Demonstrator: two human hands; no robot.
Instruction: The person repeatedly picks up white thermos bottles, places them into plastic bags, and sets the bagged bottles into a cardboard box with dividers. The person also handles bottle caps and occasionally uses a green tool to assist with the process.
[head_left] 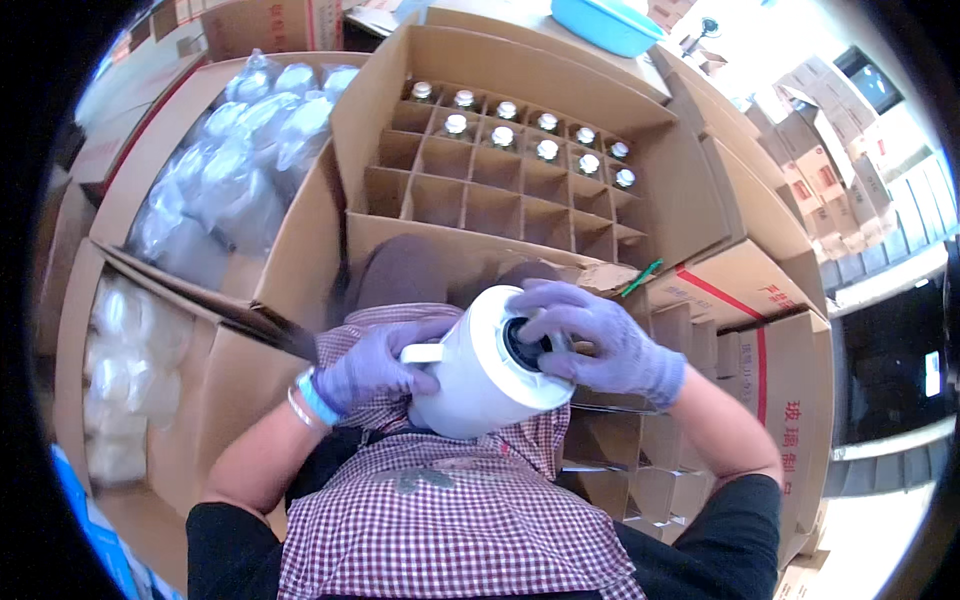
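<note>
A white jug-like container [470, 385] with a side handle lies tilted against my checked apron. My left hand [375, 365], in a purple glove, grips it at the handle. My right hand [590, 335], also gloved, covers its round dark mouth, fingers on the rim. Ahead stands an open cardboard box with a divider grid [480, 200]; several of its far cells hold bottles with silvery caps [545, 150], while the near cells show bare cardboard.
Open cartons of clear plastic-wrapped items [235, 150] stand at the left. A second divided carton [640, 470] sits low at the right beside a sealed box with red tape [770, 330]. A blue basin [605, 22] rests at the top. Stacked boxes [830, 150] fill the far right.
</note>
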